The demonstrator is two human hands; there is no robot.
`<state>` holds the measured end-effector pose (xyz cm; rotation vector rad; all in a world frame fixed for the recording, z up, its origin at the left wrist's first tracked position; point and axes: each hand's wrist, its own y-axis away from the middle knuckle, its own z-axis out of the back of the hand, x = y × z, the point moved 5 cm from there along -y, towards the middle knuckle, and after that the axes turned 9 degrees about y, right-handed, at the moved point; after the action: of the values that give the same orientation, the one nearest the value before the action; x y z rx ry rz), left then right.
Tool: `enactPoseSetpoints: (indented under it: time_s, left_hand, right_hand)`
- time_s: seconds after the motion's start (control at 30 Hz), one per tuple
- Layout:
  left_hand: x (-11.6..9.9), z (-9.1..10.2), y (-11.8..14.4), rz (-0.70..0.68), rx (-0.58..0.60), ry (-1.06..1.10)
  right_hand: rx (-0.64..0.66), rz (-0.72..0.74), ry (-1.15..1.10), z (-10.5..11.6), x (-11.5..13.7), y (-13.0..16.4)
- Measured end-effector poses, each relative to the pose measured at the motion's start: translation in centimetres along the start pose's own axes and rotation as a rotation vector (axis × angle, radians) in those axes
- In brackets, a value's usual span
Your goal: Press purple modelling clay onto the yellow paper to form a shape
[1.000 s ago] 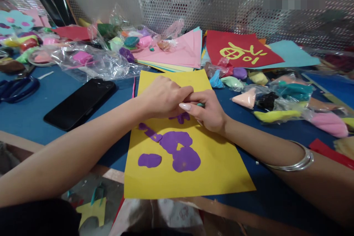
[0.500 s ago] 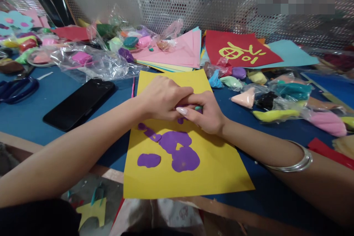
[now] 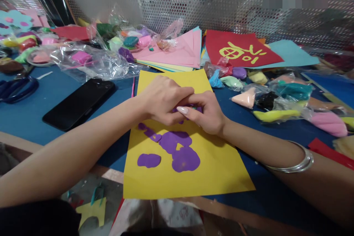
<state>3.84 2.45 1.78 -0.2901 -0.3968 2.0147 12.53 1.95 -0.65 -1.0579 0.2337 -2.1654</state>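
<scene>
My left hand (image 3: 163, 97) and my right hand (image 3: 207, 112) meet over the upper half of a yellow sheet of paper (image 3: 221, 169). Curled fingers of the left press against the right, whose thumb lies across the front. Purple clay and a tiny green bit (image 3: 194, 108) show in the gap between them; most of what is there is hidden by the fingers. Flattened purple clay shapes (image 3: 186, 159) are stuck on the paper below the hands, with a separate purple oval (image 3: 149, 160) to their left.
A black phone (image 3: 80, 104) and blue-handled scissors (image 3: 19, 89) lie at left. Bagged coloured clay (image 3: 293, 90) is strewn at right, more at back left. Pink sheets (image 3: 182, 49) and a red card with yellow marks (image 3: 240, 48) lie behind, before a perforated metal panel (image 3: 155, 0).
Both hands stay in nearly the same place, with slight finger movement. Less of the green bit shows between them now. The purple shapes on the paper have not moved.
</scene>
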Motion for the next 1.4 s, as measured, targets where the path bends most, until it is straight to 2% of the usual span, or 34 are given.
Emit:
enactPoseSetpoints:
  time_s: [0.27,0.9,1.4]
  left_hand:
    - [-0.2,0.0,0.0,0.026,0.004,0.011]
    - [0.1,-0.7,0.0,0.117,0.149,-0.045]
    - [0.3,-1.0,0.1,0.153,0.209,-0.080]
  right_hand:
    - [-0.005,0.020,0.048,-0.1,0.1,0.0]
    - [-0.014,0.118,0.155,-0.3,0.4,0.0]
    - [-0.015,0.146,0.213,-0.4,0.4,0.0]
